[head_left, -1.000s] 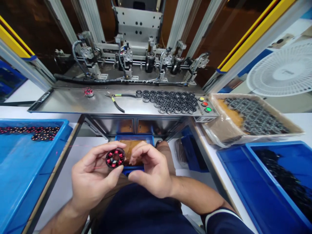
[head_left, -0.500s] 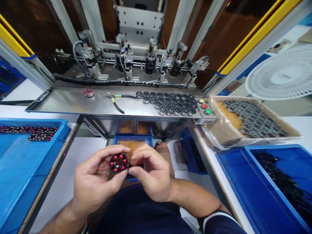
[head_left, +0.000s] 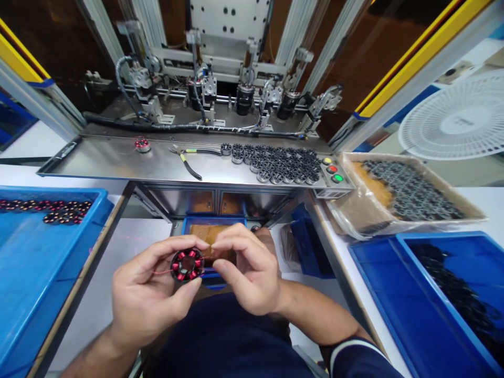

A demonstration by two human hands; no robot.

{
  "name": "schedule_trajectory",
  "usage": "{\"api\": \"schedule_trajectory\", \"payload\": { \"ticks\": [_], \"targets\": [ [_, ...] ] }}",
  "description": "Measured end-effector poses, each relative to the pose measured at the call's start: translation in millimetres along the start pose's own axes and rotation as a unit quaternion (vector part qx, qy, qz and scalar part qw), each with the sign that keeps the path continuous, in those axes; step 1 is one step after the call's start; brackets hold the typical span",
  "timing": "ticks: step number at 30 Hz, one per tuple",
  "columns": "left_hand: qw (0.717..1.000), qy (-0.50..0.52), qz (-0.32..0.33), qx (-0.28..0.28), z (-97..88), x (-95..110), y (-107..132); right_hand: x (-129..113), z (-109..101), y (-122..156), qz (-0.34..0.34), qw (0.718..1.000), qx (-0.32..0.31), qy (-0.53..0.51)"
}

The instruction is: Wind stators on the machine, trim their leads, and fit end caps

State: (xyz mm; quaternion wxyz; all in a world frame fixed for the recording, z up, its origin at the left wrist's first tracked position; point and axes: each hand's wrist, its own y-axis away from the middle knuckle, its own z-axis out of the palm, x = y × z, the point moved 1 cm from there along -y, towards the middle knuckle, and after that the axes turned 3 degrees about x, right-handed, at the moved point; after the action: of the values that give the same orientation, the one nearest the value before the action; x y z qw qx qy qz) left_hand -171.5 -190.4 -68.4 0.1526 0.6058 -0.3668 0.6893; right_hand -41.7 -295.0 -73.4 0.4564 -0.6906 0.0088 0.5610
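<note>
My left hand (head_left: 151, 289) holds a motor stator (head_left: 187, 265) between thumb and fingers, its open face turned up toward me. The stator is a black ring wound with red copper wire, and a loose red wire end (head_left: 160, 272) sticks out to the left. Just right of it is my right hand (head_left: 248, 268), its thumb and forefinger a little apart. Thin wire ends lie between the stator and these fingertips; I cannot tell whether the fingers touch them.
On the metal bench (head_left: 94, 163) lie another red-wound stator (head_left: 142, 145), cutting pliers (head_left: 189, 160) and many black cores (head_left: 275, 164). A button box (head_left: 333, 178), lined carton (head_left: 413, 191) and blue bin (head_left: 378, 294) stand right. A blue tray (head_left: 43, 273) of wound stators sits left; a fixture machine (head_left: 244, 97) behind.
My right thumb has come away from the forefinger and off the stator's edge. The stator has shifted slightly left in my left hand. The view has tilted a little.
</note>
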Motion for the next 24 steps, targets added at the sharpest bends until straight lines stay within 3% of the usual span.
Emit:
{"api": "schedule_trajectory", "payload": {
  "ticks": [5,8,12,17,24],
  "targets": [
    [1.000,-0.003,-0.002,-0.006,-0.8,0,0,-6,4,-5,-0.023,0.999,0.002,0.046],
    [0.999,-0.028,0.018,0.026,1.1,0,2,-10,8,1,-0.049,0.996,0.038,0.062],
    [0.997,-0.039,0.034,0.053,3.2,2,3,-10,11,6,-0.102,0.993,0.026,0.059],
    [0.998,0.043,-0.046,-0.002,0.5,2,-1,-5,-3,-6,-0.092,0.995,-0.022,0.041],
    [0.972,0.158,-0.159,-0.071,-0.4,-5,-1,-4,-15,-36,-0.127,0.975,-0.180,0.033]
  ]
}}
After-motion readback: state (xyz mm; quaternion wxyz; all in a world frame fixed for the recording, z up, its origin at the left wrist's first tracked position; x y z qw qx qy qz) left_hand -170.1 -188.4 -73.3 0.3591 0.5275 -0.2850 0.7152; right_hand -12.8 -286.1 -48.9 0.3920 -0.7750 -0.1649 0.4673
